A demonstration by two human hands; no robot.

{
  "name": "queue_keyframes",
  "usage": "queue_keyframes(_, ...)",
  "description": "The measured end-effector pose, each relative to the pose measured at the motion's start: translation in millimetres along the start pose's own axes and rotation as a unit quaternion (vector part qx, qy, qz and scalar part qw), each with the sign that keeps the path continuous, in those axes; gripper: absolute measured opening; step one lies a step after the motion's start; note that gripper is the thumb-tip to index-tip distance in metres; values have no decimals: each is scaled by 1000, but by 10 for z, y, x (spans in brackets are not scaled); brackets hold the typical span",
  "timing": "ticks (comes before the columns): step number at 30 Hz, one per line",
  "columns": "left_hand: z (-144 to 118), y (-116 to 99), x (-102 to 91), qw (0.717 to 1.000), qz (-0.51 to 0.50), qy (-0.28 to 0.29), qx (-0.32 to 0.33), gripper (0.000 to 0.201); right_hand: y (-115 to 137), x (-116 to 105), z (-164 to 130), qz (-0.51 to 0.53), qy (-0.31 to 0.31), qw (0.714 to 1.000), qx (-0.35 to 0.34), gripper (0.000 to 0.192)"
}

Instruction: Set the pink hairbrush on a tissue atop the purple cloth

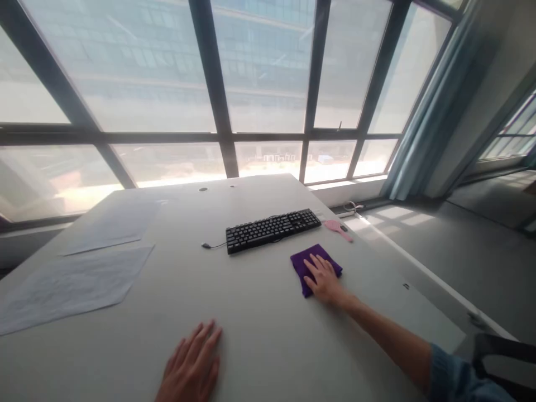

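A folded purple cloth (302, 264) lies on the white table to the right of the middle. My right hand (324, 279) rests on top of it, palm down, with the fingers spread flat over the fabric. Near the front edge of the view, my left hand (191, 363) lies flat on the bare tabletop, fingers stretched out and holding nothing. Just beyond the cloth is a black keyboard (272, 229), set at a slight slant. Its cable plug (206, 245) lies at its left end.
A pink hairbrush (338, 229) lies right of the keyboard, with a small dark object beside it. Two large sheets of paper (79, 285) cover the table's left side. Windows (268, 72) stand behind the table. A black chair part (498, 349) shows at lower right.
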State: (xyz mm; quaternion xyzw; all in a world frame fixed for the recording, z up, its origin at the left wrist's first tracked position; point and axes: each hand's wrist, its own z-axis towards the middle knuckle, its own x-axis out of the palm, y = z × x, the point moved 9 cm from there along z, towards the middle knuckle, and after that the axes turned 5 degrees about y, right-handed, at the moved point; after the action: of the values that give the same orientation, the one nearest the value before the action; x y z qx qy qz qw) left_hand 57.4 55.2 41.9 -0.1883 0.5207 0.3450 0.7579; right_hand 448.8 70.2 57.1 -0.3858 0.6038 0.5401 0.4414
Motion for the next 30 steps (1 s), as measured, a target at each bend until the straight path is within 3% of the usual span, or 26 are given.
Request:
queue_keyframes(3, -9, -19, -18, 1000, -1, -7, 0, 52, 359, 184, -153, 32, 24, 998, -57, 61)
queue_keyframes(5, -9, -29, -34, 1000, -2, -6, -3, 52, 334, 45, -30, 65, -10, 996, -63, 54)
queue_keyframes(7, -7, -49, -55, 1000, -2, -5, 0, 52, 16, -285, 223, 75, -87, 993, -20, 44)
queue_keyframes(9, -9, -71, -75, 1000, 0, -3, 6, 52, -547, -661, 456, 36, -169, 980, 96, 39)
queue_keyframes(11, -15, -72, -85, 1000, -1, 0, 4, 52, -1080, -908, 615, 18, -201, 963, 180, 42)
queue_keyframes(13, -2, -56, -92, 1000, -12, 6, -7, 50, -1516, -1009, 680, 9, -205, 947, 245, 42)
queue_keyframes(16, 149, -68, -169, 997, -54, 9, -45, 39, -1884, -964, 709, -2, -193, 939, 285, 41)
queue_keyframes(19, 601, -321, -321, 992, -116, 18, -55, 32, -2013, -862, 767, -11, -178, 940, 290, 39)
queue_keyframes(23, 1551, -1034, -329, 973, -216, 80, 7, 32, -2060, -808, 885, -15, -157, 945, 287, 41)
queue_keyframes(27, 2267, -1561, 41, 959, -248, 133, 24, 33, -2020, -801, 909, -12, -147, 955, 259, 33)
queue_keyframes(30, 2441, -1773, 346, 955, -245, 155, 57, 48, -1966, -778, 822, -10, -155, 959, 238, 23)
